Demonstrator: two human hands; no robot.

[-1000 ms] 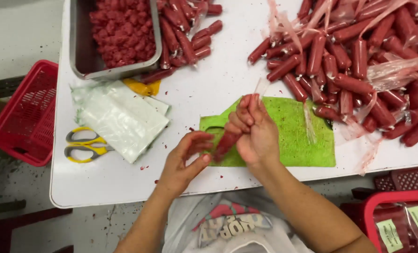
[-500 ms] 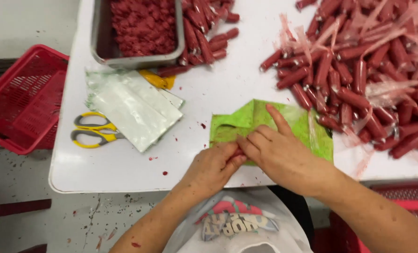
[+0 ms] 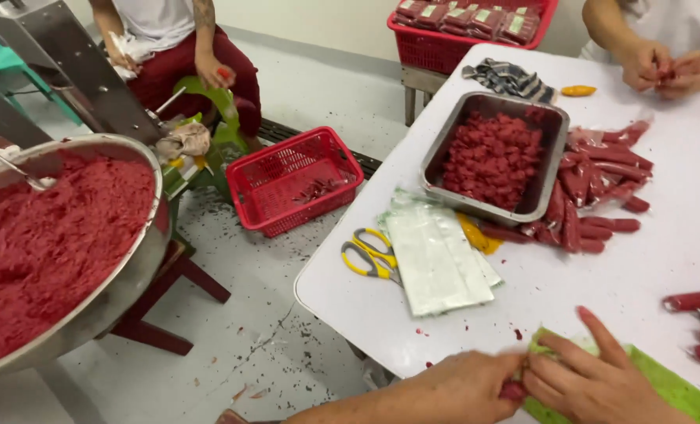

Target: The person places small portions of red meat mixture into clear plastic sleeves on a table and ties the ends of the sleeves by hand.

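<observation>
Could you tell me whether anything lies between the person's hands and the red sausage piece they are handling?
Nothing visible does. The left hand and the right hand both already pinch the red sausage piece between their fingertips, at the near edge of the green cutting mat on the white table.

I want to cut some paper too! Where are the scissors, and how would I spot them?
Start at the big white table and go to its near left corner. The scissors lie flat there, just left of a stack of clear plastic bags and in front of the metal tray of red meat. Their bright yellow handles stand out; most things around them are red.
</observation>
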